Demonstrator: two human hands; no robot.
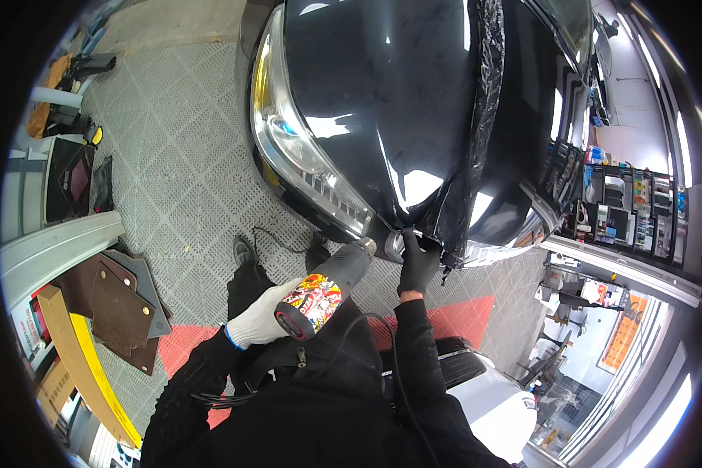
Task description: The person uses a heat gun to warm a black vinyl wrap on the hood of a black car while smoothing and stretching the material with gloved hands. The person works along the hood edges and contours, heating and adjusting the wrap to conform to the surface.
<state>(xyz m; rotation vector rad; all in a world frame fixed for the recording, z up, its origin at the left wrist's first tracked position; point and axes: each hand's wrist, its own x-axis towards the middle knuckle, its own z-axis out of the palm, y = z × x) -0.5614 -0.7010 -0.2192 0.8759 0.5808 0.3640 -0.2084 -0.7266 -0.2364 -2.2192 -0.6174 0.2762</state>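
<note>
1. Black wrap film [476, 148] lies over the front of a black car [382, 101], its loose, crinkled strip running from the top of the hood down to the lower front edge near the bumper; the long axis of that strip runs away from the person, roughly up and down in the view.

2. The film's bottom end sits directly under the right hand [418, 265], which wears a black glove and presses or pinches the edge there, fingers curled down onto it; whether it truly grips the film or only holds it flat cannot be told.

3. The left hand [259, 320], in a white knit glove, is closed around the handle of a heat gun [324, 288] with a sticker-covered body. Its dark nozzle points up and to the right, toward the same lower film edge, ending just beside the right hand.

4. So the film lies ahead of both hands; the right hand is on it, the left stands back, joined to it only by the line of the gun.

5. A headlight [300, 148] curves to the left of the work spot.

6. Grey tiled floor [179, 156] lies below, with red tiles [464, 316] near the person's legs and brown boards [121, 304] stacked at left.

7. Shelves of supplies [624, 207] stand at right.
</note>
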